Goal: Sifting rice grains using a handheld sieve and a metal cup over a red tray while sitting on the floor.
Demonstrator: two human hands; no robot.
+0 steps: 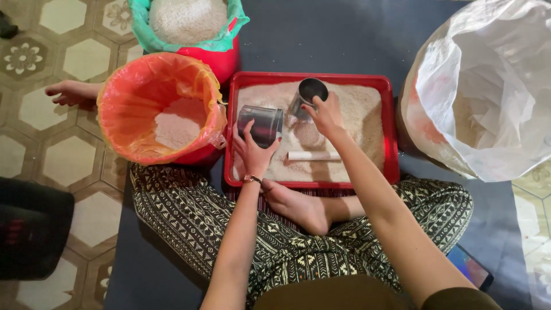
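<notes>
She sits cross-legged on a dark mat (321,40) with a red tray (390,132) of pale grain in front of her shins. Her left hand (252,150) is curled around a metal cup (261,123) that lies tipped on its side over the left part of the tray, its long axis running roughly left to right and its open mouth facing right, toward the other cup. Her right hand (326,115) grips a second metal cup (309,95) by the rim, fingers closed over its near edge; this one stands nearly upright, tilted a little, its dark mouth pointing up and toward the far edge of the tray. Below the two cups a small white cylinder (313,155) lies flat on the grain, its length running left to right, parallel to the tray's near edge.

To the left, touching the tray, stands a red bucket lined with an orange bag (129,86) (some grain in the bottom). Beyond it is another bucket with a green liner (143,34), heaped full. A large white sack (505,74) gapes open at the right.
</notes>
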